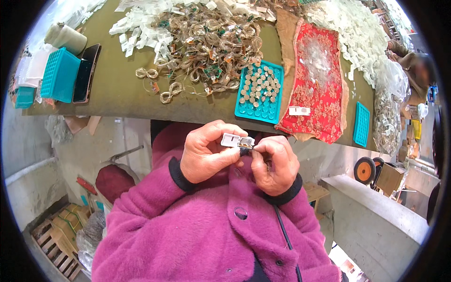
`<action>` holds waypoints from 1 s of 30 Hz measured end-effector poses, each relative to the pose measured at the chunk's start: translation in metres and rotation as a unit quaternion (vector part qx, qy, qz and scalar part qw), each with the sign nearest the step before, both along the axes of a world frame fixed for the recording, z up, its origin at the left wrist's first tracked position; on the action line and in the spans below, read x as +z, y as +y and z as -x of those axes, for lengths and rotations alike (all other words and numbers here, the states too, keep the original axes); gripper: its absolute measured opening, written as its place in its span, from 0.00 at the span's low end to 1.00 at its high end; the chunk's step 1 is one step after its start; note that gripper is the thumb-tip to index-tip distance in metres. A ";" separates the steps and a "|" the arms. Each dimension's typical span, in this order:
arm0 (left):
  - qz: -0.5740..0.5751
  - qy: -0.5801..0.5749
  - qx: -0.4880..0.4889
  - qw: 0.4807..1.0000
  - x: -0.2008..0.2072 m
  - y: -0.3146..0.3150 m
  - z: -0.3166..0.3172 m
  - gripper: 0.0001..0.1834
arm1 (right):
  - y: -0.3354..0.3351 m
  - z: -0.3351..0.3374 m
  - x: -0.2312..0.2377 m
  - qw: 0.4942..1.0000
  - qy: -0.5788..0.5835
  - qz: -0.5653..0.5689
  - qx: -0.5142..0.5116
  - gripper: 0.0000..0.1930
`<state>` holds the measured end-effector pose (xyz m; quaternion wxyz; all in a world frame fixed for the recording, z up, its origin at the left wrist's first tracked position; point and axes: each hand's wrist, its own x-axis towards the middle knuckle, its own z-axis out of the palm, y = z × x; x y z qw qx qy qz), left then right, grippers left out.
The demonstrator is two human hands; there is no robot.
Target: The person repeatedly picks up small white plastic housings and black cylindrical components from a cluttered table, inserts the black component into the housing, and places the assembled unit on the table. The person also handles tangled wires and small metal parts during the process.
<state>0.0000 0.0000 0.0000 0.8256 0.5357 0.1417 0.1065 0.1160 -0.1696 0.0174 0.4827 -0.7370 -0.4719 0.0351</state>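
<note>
My left hand (205,151) grips a small white plastic battery case (229,140), held just off the table's front edge. Metal shows at the case's right end. There the fingers of my right hand (278,165) are pinched together; what lies between them is too small to make out. Beyond my hands is a teal tray (261,115) with silver coin cells (257,88) in its upper part. To its right, a white case piece (299,111) lies on a red floral cloth (324,108). Coiled clear wires (206,51) are heaped behind the tray.
White plastic pieces (361,42) are piled at the far right. A teal tray (361,124) lies by the right edge. On the left are a phone (88,70), stacked teal trays (60,75) and a pale roll (66,37). Another person (412,70) is at the right.
</note>
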 end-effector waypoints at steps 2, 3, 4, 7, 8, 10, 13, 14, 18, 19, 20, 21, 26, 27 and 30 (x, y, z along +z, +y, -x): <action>-0.105 -0.019 0.013 0.994 0.000 0.001 0.001 0.18 | 0.000 0.002 0.001 0.998 0.052 0.011 -0.014 0.14; -0.149 -0.051 0.026 0.987 -0.006 -0.004 -0.006 0.18 | -0.004 -0.003 0.003 0.998 0.046 0.026 -0.020 0.14; -0.213 -0.069 0.038 0.974 -0.007 -0.002 -0.006 0.18 | -0.004 -0.002 0.003 0.998 0.054 0.028 -0.025 0.13; -0.264 -0.082 0.061 0.959 -0.008 0.000 -0.005 0.18 | 0.002 0.000 0.000 0.998 0.055 0.021 -0.029 0.13; -0.253 -0.078 0.063 0.962 -0.008 0.001 -0.005 0.18 | 0.003 -0.001 -0.001 0.998 0.051 0.018 -0.029 0.12; -0.217 -0.062 0.065 0.972 -0.009 0.001 -0.005 0.18 | 0.006 -0.004 -0.002 1.000 0.017 0.006 -0.012 0.13; -0.189 -0.049 0.065 0.979 -0.010 -0.001 -0.004 0.18 | 0.008 -0.003 -0.003 1.000 0.006 0.008 -0.012 0.13; -0.212 -0.059 0.066 0.973 -0.011 0.001 -0.005 0.18 | 0.008 -0.003 -0.003 1.000 0.010 0.014 -0.020 0.13; -0.347 -0.093 0.086 0.929 -0.008 0.003 -0.009 0.20 | 0.010 -0.003 -0.005 0.999 0.028 0.019 -0.022 0.13; -0.360 -0.096 0.099 0.923 -0.007 0.002 -0.009 0.19 | 0.011 -0.003 -0.005 0.999 0.034 0.019 -0.023 0.12; -0.373 -0.097 0.111 0.916 -0.006 0.001 -0.010 0.19 | 0.012 -0.002 -0.006 0.998 0.043 0.019 -0.028 0.12; -0.383 -0.096 0.121 0.911 -0.005 0.001 -0.011 0.18 | 0.012 -0.002 -0.005 0.998 0.045 0.023 -0.026 0.11; -0.396 -0.109 0.112 0.905 -0.007 0.002 -0.010 0.18 | 0.012 -0.002 -0.004 0.995 0.087 0.028 -0.040 0.09; -0.391 -0.103 0.111 0.908 -0.009 0.003 -0.010 0.18 | 0.012 -0.003 -0.004 0.993 0.103 0.041 -0.037 0.08; -0.156 -0.073 0.079 0.982 -0.013 0.003 -0.010 0.17 | 0.011 -0.004 0.002 0.971 0.229 0.061 -0.030 0.06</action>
